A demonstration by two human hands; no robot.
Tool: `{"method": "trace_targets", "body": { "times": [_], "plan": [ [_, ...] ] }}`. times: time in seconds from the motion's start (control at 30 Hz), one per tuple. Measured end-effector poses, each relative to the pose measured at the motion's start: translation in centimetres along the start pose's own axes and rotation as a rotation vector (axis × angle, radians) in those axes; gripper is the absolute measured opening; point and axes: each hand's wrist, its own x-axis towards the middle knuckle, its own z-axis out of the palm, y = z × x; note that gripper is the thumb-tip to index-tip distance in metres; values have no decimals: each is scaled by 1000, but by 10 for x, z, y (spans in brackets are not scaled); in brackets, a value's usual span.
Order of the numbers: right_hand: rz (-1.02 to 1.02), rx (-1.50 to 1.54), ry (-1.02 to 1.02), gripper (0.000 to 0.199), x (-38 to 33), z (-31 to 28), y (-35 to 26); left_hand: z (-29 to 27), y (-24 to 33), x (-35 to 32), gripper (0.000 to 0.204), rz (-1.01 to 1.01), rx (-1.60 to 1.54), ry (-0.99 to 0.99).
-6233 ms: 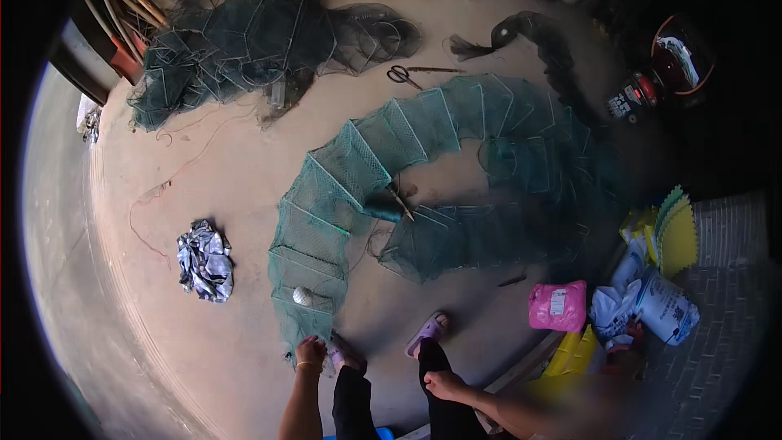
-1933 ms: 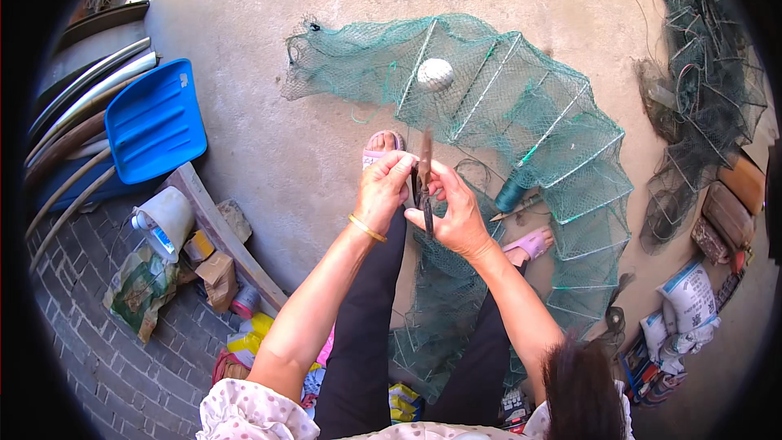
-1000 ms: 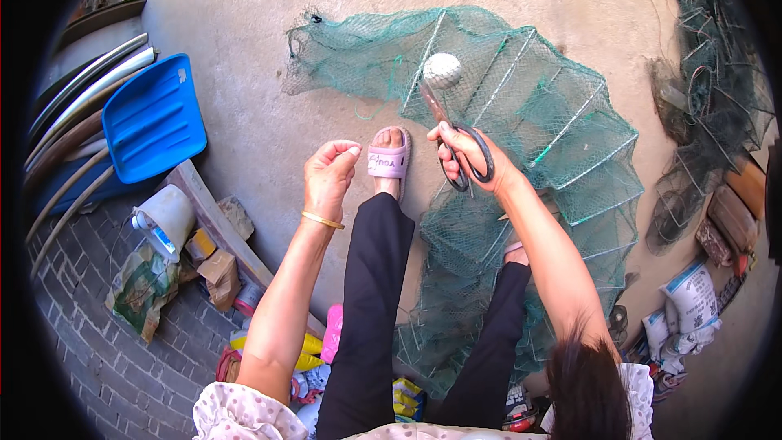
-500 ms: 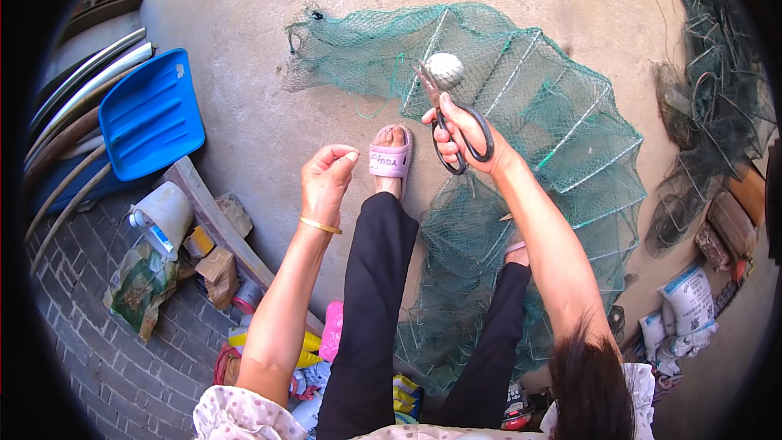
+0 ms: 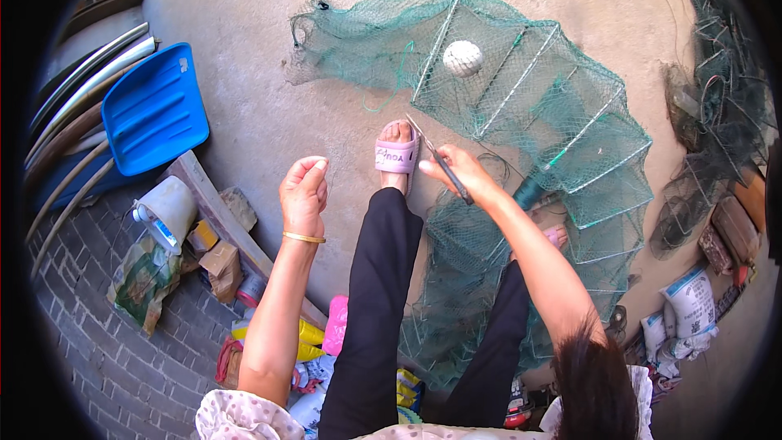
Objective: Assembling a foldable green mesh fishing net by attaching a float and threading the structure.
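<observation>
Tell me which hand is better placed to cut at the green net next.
Right. The right hand holds the scissors, blades pointing toward the green net just beyond. The left hand is pinched shut, away from the net, holding no tool.

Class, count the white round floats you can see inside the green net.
1: a white round float lies in the green net, in a section near its upper middle, beyond the scissors in the right hand. Folded netting could hide others.

The right hand [image 5: 456, 169] has drawn the scissors [image 5: 440, 160] back from the white float [image 5: 463, 58].
</observation>
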Motion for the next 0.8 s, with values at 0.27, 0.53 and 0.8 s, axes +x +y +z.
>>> {"method": "trace_targets", "body": {
  "times": [0.27, 0.53, 0.8],
  "plan": [
    [260, -528, 285, 65, 50, 47, 101, -27, -9, -17, 9, -103, -268, -17],
    [99, -593, 254, 51, 58, 58, 133, -13, -7, -69, 10, -231, -465, -101],
    [412, 1630, -33, 27, 13, 119, 51, 4, -12, -153, 10, -365, -536, -168]
  ]
}}
